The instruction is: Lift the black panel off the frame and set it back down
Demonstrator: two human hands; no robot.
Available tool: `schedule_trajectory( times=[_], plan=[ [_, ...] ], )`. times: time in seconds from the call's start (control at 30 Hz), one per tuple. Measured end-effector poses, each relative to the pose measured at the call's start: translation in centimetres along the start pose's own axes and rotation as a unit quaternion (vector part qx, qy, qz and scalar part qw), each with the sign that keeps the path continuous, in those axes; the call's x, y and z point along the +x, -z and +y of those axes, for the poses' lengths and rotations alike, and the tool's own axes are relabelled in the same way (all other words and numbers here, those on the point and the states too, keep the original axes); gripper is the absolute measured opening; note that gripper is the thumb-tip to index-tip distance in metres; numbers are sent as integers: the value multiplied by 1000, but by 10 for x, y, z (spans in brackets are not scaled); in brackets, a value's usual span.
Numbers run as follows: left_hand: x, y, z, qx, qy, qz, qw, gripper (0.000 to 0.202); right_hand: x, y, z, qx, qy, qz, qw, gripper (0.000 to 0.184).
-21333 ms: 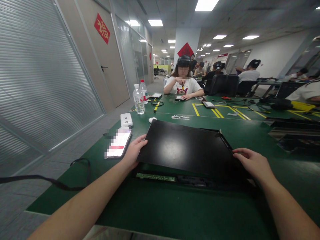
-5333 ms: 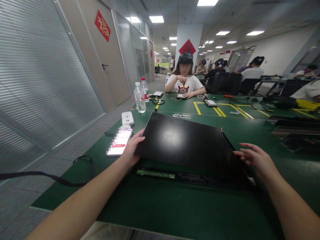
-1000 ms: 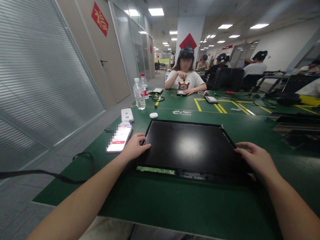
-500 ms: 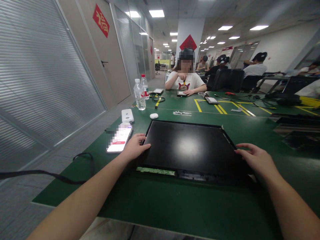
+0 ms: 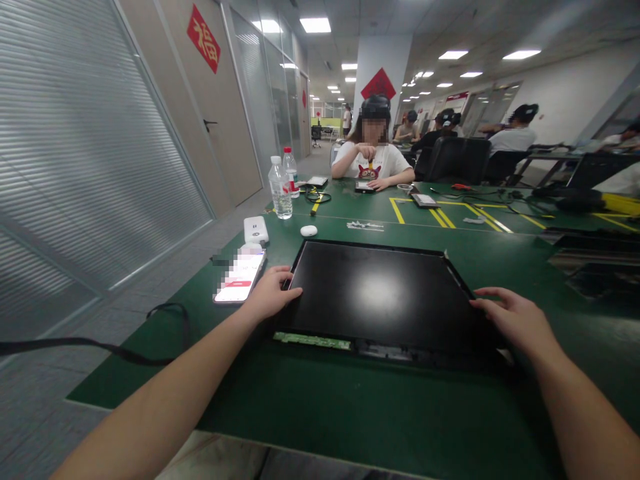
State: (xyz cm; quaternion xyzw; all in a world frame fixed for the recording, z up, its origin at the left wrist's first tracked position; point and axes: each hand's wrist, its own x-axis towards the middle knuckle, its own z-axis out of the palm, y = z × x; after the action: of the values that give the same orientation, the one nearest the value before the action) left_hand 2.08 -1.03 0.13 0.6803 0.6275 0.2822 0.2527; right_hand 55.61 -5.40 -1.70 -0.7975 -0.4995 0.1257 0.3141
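A black display panel (image 5: 350,287) lies face up in front of me on the green table (image 5: 380,407). Along its near edge a green circuit board strip (image 5: 313,341) is exposed. My left hand (image 5: 273,293) grips the panel's left edge, thumb over the top face and fingers at the side. At the right edge my right hand (image 5: 513,317) holds the frame between thumb and fingers. Both hands are closed on the panel; the fingertips beneath its rim are hidden. Left of my left hand lies a phone (image 5: 243,280) with a lit screen.
Beyond the phone are a white power bank (image 5: 256,230), a white earbud case (image 5: 309,231) and water bottles (image 5: 281,190). Dark panels (image 5: 595,260) lie at the right. A black strap (image 5: 100,350) crosses the left side. Opposite, a person (image 5: 373,150) handles a small device (image 5: 369,186).
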Motion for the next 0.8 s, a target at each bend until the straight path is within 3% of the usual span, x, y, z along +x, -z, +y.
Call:
schedule_trajectory(
  times=[0.33, 0.8],
  plan=[
    [-2, 0, 3, 55, -7, -6, 998, 52, -7, 3, -13, -3, -17, -10, 1000, 36],
    [-3, 2, 3, 75, -17, -7, 997, 48, -7, 1, -12, 4, -18, 2, 1000, 37]
  ],
)
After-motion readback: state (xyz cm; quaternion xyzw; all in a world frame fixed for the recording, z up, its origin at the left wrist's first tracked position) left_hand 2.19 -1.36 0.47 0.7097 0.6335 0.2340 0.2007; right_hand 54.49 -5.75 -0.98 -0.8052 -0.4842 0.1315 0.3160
